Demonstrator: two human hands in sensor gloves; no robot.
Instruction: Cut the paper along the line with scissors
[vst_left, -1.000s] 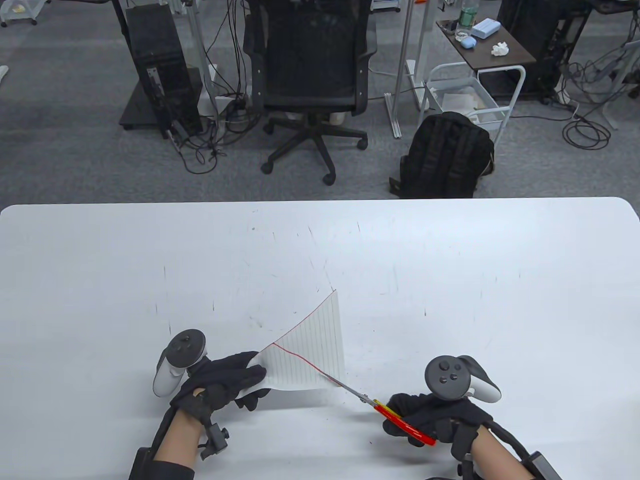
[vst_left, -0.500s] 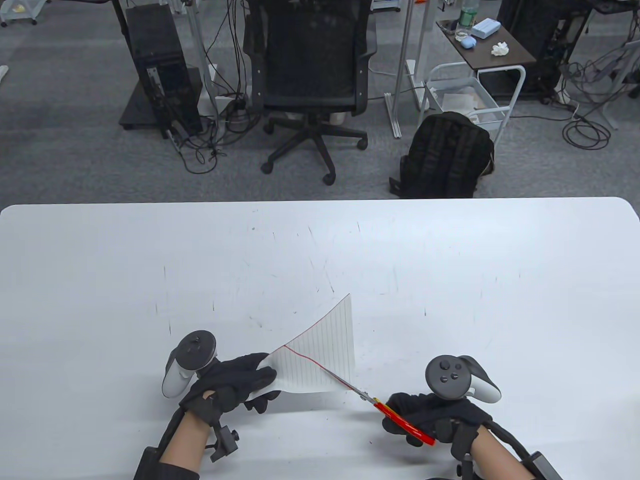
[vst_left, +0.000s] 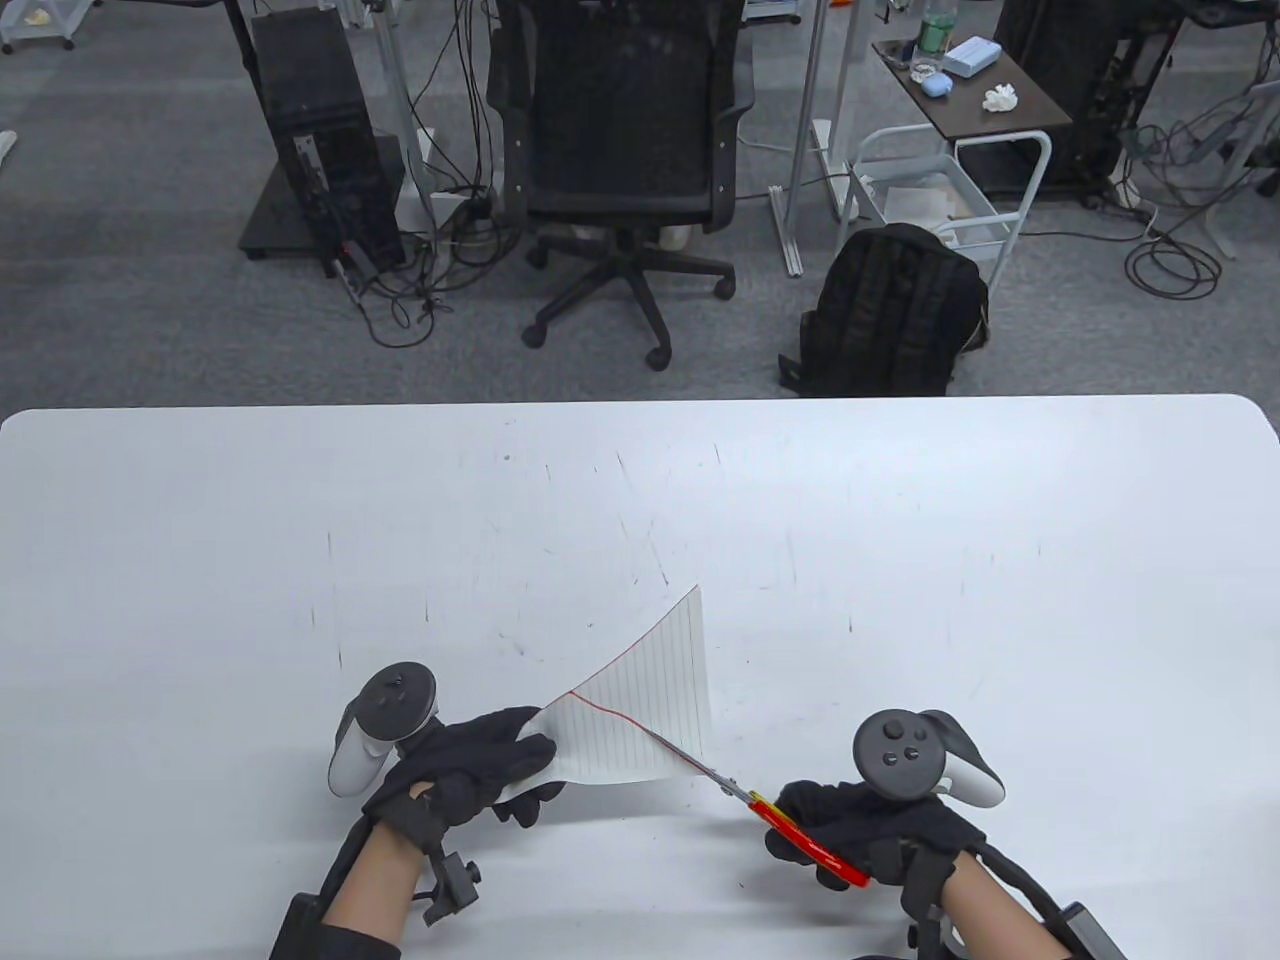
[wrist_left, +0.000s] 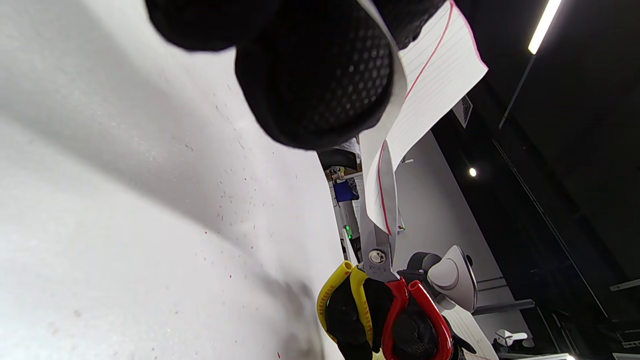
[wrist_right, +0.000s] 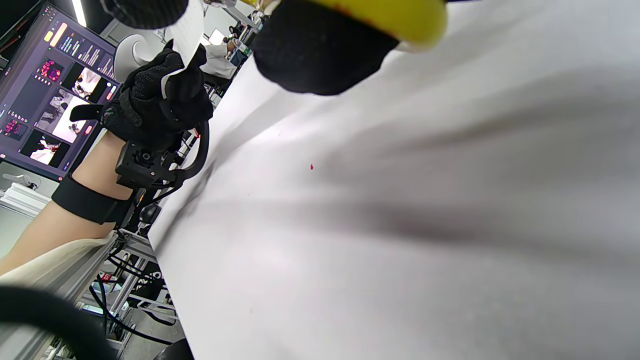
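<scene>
A lined white paper (vst_left: 640, 700) with a red line drawn on it is held above the table by its left edge in my left hand (vst_left: 480, 770). My right hand (vst_left: 860, 825) grips red and yellow scissors (vst_left: 790, 825). The blades (vst_left: 700, 770) are at the paper's lower right edge, on the red line. In the left wrist view the paper (wrist_left: 425, 75) hangs from my fingers (wrist_left: 320, 75) and the scissors (wrist_left: 380, 280) bite its edge at the line. The right wrist view shows my left hand (wrist_right: 160, 105) pinching the paper (wrist_right: 187, 30).
The white table (vst_left: 900, 560) has small dark marks and red specks. Beyond its far edge stand an office chair (vst_left: 620, 150), a black backpack (vst_left: 890, 310), a computer tower (vst_left: 320, 140) and a small cart (vst_left: 950, 190). A monitor (wrist_right: 50, 90) shows in the right wrist view.
My left hand has shifted the paper a little to the right, toward the scissors. The blades now reach further into the paper along the red line. My right hand has barely moved.
</scene>
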